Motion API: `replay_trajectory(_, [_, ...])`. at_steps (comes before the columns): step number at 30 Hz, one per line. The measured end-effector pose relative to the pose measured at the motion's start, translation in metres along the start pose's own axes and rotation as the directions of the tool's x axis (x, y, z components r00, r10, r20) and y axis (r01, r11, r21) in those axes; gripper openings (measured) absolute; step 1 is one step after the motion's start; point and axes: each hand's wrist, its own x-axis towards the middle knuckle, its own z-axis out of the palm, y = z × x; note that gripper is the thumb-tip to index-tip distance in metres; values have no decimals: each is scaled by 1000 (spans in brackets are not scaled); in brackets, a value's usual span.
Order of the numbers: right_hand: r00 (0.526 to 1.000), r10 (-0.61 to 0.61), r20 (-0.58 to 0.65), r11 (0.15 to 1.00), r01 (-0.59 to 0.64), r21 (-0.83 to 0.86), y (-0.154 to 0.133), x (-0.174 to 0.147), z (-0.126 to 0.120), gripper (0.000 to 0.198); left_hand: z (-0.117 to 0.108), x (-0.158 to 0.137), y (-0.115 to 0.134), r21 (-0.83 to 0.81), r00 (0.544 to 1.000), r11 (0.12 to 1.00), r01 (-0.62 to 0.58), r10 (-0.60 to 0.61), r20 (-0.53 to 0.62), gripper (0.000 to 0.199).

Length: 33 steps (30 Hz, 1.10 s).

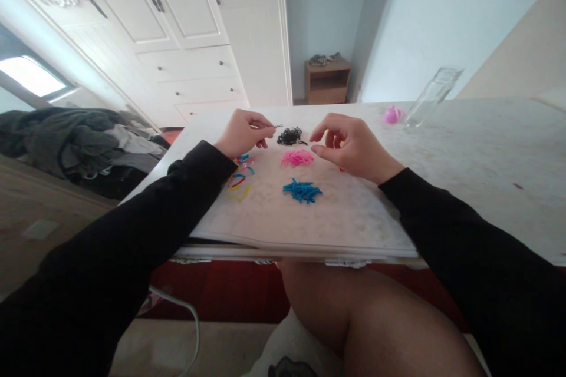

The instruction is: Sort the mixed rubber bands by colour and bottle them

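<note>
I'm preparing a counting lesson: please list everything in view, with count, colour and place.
Black pile: one, black, farthest of three
Pink pile: one, pink, middle
Blue pile: one, blue, nearest
Loose strips: several, mixed colours, left of piles
Small piece: one, dark, in left hand
Other pieces: count unclear, yellow and red, behind right hand
Bottle: one, clear, far right
Round object: one, pink, beside bottle
Table: one, whitish, centre and right
Wardrobe: one, white, back left
Cabinet: one, brown, back centre
Fabric heap: one, mostly grey, left
Cable: one, white, below table
Left hand: one, bare, pinching small piece
Right hand: one, bare, right of piles
Sleeves: two, black, forearms
Legs: count unclear, bare, below table
</note>
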Motion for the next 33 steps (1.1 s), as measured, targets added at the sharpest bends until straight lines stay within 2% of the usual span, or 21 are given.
replay_trajectory(3, [1000,-2,4,1000,2,7,1,0,0,3,3,3,-4,17,999,1000,23,-24,28,8])
replay_trajectory(7, [1000,-9,-2,1000,9,0,4,0,-1,2,7,0,-2,24,998,1000,-4,3,60,14])
replay_trajectory(12, [999,-4,36,1000,4,-1,4,1,0,2,9,-5,5,-87,994,994,-66,73,84,27])
replay_trajectory(20, [996,-35,80,999,33,32,6,2,4,11,23,-22,23,-203,968,978,-52,99,230,32])
replay_trajectory(28, [994,-46,102,999,44,25,6,3,7,25,28,-32,33,-243,952,967,-83,149,268,31])
replay_trajectory(33, [995,-48,87,999,46,24,2,3,5,22,28,-33,32,-262,941,962,-78,157,299,30])
